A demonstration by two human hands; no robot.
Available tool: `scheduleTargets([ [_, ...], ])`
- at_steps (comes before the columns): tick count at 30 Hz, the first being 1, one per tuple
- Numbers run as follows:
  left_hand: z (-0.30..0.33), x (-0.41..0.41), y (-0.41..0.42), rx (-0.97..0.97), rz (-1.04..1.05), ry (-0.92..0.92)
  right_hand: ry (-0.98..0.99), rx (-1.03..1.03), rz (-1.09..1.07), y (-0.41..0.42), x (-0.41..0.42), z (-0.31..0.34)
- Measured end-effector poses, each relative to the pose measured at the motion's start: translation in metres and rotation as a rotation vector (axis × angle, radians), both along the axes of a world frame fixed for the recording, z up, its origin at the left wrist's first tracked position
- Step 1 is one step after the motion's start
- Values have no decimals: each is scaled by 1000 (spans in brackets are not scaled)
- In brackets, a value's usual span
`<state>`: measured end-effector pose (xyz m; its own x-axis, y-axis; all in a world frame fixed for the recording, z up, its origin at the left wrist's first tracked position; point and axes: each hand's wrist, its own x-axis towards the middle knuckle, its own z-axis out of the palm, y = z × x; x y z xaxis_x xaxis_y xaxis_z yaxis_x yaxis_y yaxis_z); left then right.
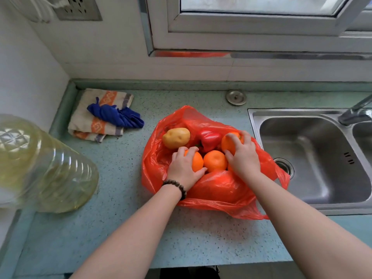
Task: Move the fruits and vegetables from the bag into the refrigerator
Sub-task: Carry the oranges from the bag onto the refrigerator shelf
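An open red plastic bag (pixel 219 190) lies on the speckled green counter (pixel 124 228) beside the sink. Inside it I see a yellow potato (pixel 176 137), a red bell pepper (pixel 209 138) and three oranges. My left hand (pixel 183 170), with a bead bracelet on the wrist, grips the left orange (pixel 198 163). My right hand (pixel 242 156) grips the far right orange (pixel 228 143). A third orange (pixel 215 161) sits untouched between the two hands. The refrigerator is not in view.
A steel double sink (pixel 314 158) with a tap (pixel 356 113) is to the right. A large clear oil jug (pixel 40 166) stands at the left. A folded striped towel (pixel 84 115) with a blue cloth (pixel 116 116) on it lies at the back left. A window (pixel 251 21) is above.
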<state>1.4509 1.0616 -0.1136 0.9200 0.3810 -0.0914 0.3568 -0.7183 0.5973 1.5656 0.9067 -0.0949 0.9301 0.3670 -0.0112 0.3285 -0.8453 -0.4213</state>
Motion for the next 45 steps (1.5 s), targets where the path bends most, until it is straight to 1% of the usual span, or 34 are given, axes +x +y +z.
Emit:
scheduleTargets([
  [5, 22, 0, 7, -28, 11, -105, -71, 198, -25, -12, -19, 22],
  [10, 53, 23, -17, -42, -128, -227, -220, 335, -168, -43, -39, 56],
  [13, 71, 37, -55, -66, -254, -294, -279, 376, -308, -82, -56, 71],
  [17, 87, 44, -127, -141, -458, -331, -336, 357, -500, -149, -91, 84],
  [23, 101, 19, -257, -214, -744, -306, -388, 278, -798, -261, -172, 91],
  [29, 114, -44, -406, -270, -1055, -274, -498, 287, -1074, -378, -279, 89],
  [36, 131, -157, -573, -301, -1410, -307, -633, 213, -1405, -499, -439, 91],
  [42, 138, -265, -684, -334, -1676, -323, -746, 160, -1667, -562, -567, 86],
  [45, 136, -313, -722, -367, -1785, -291, -760, 124, -1784, -578, -616, 84],
])
